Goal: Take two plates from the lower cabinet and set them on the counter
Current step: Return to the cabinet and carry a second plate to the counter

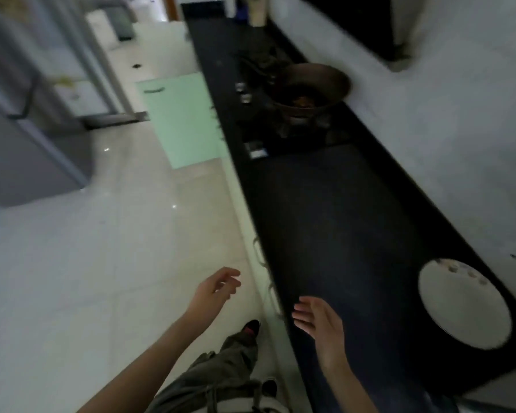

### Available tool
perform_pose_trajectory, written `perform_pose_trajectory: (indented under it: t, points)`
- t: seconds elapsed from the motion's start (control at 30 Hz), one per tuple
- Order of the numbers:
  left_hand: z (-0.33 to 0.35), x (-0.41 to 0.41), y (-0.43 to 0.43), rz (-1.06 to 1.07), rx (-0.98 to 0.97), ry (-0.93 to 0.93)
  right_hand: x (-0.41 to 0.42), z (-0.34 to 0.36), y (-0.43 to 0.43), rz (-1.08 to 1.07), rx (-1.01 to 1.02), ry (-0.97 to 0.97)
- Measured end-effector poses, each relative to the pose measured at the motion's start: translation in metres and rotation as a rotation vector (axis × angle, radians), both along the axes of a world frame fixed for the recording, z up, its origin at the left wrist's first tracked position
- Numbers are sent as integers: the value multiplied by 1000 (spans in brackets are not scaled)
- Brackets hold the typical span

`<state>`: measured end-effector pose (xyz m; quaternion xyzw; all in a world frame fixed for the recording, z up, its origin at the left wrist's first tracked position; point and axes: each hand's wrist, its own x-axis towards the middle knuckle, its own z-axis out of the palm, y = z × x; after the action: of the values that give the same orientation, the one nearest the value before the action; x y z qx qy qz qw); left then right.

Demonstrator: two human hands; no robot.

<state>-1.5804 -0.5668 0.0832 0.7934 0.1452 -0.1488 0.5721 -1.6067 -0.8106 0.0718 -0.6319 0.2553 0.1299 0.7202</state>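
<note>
A white plate (463, 305) lies flat on the dark counter (334, 222) at the lower right, close to the wall. My right hand (322, 326) hovers over the counter's front edge, fingers relaxed and holding nothing. My left hand (215, 290) hangs over the floor beside the lower cabinet fronts (259, 263), fingers loosely curled and empty. A pale green cabinet door (182, 120) stands swung out farther along the counter. Whether the plate is one or a stack cannot be told.
A dark wok (307, 87) sits on a gas stove (280, 126) farther down the counter. Bottles (251, 10) stand at the far end. A grey fridge (27, 114) is across the pale tiled floor (102, 248). My legs and shoes (242, 353) are below.
</note>
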Motion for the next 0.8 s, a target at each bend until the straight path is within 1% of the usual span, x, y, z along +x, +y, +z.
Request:
perform_pose_trajectory:
  t: [0.13,0.27,0.4,0.5,0.63,0.8]
  points:
    - [-16,-87,74,289,32,96,-6,-18,65,274,-21,49]
    - [-30,-165,133,562,40,161,-11,-33,125,489,-87,78]
    - [-45,-217,180,828,-34,221,-7,-46,188,632,-133,103]
    - [-58,-237,221,996,-100,246,2,-57,243,700,-157,112]
    - [-74,-240,293,1097,-133,278,26,-67,330,735,-192,127]
    - [-79,-209,394,1057,-95,311,76,-61,423,704,-227,131]
